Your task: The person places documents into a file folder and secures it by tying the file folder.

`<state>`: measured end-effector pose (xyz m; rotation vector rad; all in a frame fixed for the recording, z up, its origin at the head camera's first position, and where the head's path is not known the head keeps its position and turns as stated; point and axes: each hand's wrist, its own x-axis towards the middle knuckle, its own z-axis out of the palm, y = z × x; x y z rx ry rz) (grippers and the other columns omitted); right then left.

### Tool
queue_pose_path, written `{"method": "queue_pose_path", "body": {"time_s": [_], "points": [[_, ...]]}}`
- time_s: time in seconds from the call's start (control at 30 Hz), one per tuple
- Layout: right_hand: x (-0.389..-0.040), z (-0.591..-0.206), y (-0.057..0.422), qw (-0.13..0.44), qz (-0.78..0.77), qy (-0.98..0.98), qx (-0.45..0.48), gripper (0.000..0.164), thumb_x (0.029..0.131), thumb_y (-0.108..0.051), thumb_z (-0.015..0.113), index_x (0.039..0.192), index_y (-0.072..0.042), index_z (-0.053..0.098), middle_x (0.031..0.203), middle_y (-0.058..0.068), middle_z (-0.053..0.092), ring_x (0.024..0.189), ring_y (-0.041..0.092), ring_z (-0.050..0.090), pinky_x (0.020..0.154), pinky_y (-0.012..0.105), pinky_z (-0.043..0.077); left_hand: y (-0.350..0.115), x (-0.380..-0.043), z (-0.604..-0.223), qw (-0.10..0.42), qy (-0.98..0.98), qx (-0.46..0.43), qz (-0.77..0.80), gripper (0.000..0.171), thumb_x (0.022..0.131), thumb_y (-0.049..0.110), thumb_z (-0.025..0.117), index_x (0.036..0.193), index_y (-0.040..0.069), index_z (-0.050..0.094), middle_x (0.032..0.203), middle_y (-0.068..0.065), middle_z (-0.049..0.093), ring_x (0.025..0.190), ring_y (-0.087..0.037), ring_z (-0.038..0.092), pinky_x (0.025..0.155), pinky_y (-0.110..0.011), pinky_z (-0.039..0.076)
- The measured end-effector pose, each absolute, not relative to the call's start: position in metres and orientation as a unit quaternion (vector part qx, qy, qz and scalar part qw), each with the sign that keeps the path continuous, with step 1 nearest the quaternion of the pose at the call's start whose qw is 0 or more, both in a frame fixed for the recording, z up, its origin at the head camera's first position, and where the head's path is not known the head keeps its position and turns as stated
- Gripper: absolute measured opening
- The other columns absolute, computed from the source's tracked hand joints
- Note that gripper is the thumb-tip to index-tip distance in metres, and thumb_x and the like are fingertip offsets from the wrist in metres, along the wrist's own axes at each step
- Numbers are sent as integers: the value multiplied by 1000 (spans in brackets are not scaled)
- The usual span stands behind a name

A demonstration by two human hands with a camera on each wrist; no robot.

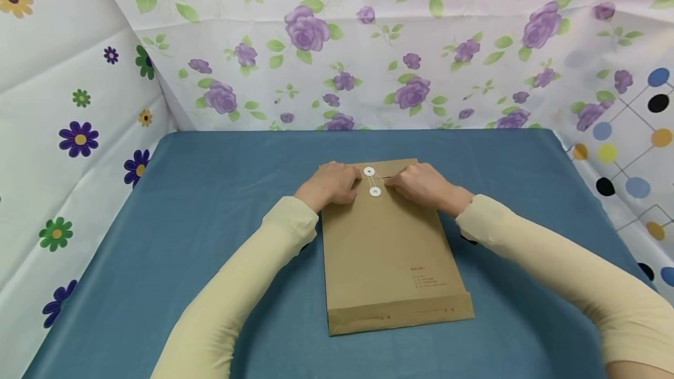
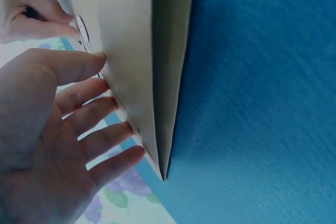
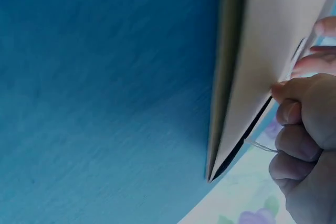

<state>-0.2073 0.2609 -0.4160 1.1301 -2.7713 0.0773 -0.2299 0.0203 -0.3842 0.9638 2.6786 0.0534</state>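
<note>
A brown paper document envelope (image 1: 384, 244) lies flat, its flap end away from me. Two white round buttons, the upper button (image 1: 369, 171) on the flap and the lower button (image 1: 375, 192) just below it, have a thin white string (image 1: 371, 181) running between them. My right hand (image 1: 423, 184) is curled at the right of the buttons and pinches the string; a loose end of the string (image 3: 261, 146) sticks out from its fingers in the right wrist view. To the left of the buttons my left hand (image 1: 334, 182) rests on the flap, its fingers (image 2: 97, 113) fairly straight and touching the paper.
A blue cloth (image 1: 237, 192) covers the table beneath the envelope. Behind it hangs a white curtain (image 1: 347, 34) with purple flowers, and patterned sheets hang at both sides. Red print (image 1: 427, 278) marks the envelope's near part.
</note>
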Motion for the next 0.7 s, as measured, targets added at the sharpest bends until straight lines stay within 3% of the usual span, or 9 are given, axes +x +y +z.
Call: {"method": "queue_pose_path", "body": {"time_s": [0.1,0.27,0.7], "points": [[-201,-415,256,76,25,-923,377,15,99,-7,66,93,-13,78,70,6,67,52,15,52,49,36,47,20,-229,-384,144,931,335,24,11,100,22,64,107,13,64,104,-7,64,100,-30,58,87,-45,45],[-193,-415,249,85,49,-929,356,26,99,-10,66,74,-14,65,59,2,58,50,19,52,50,42,48,21,-228,-385,141,931,335,30,8,100,21,63,104,14,63,96,-7,61,93,-28,55,82,-43,40],[-180,-417,243,78,72,-923,369,27,100,-10,66,73,-15,62,57,-4,50,49,10,43,49,33,40,21,-226,-384,142,933,330,33,9,101,22,62,98,13,61,86,-6,55,87,-27,52,79,-42,37]]}}
